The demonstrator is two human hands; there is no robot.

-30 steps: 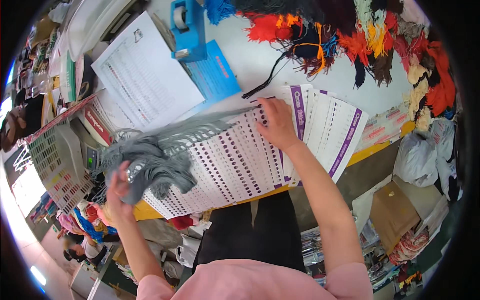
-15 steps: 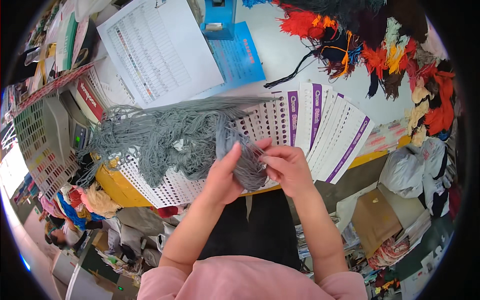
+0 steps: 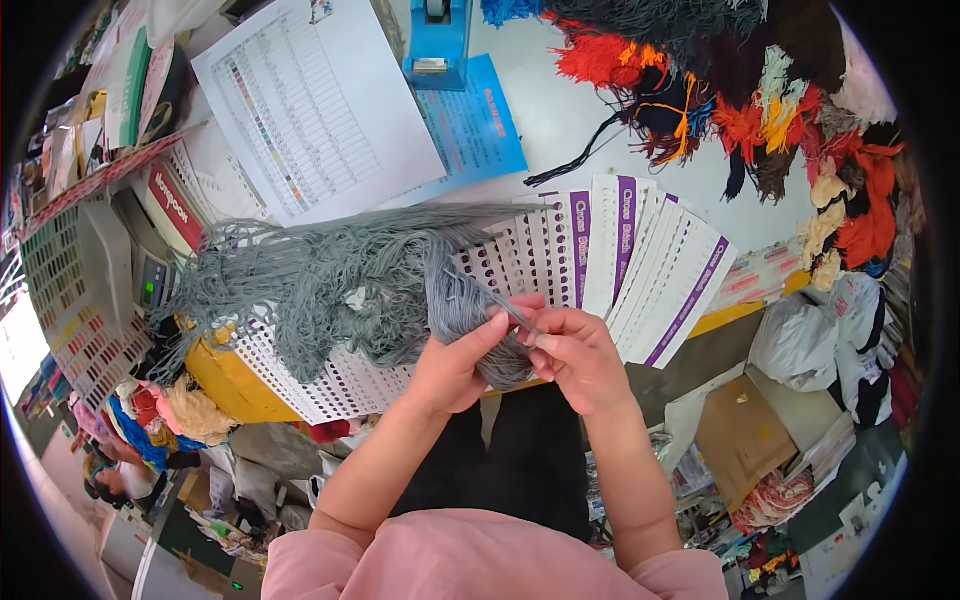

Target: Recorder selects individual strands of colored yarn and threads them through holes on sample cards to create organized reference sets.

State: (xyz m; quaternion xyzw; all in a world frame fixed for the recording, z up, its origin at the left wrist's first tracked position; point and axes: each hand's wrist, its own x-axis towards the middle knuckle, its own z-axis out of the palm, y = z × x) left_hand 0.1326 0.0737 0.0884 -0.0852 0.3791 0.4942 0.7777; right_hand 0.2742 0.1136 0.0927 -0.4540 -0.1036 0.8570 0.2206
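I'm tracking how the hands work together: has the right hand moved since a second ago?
Yes. The right hand left the fanned white cards and came back toward the body, meeting the left hand on the grey yarn.

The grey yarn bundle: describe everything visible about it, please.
The grey yarn bundle is a loose, tangled mass of thin grey-green strands, soft and fibrous. It sprawls across the fanned white punched cards at the table edge. One end is gathered into a thick hank gripped in the left hand, while the right hand pinches a few strands drawn taut from it.

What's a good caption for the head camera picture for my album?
Two hands, left hand and right hand, pull a strand from grey yarn over fanned cards.
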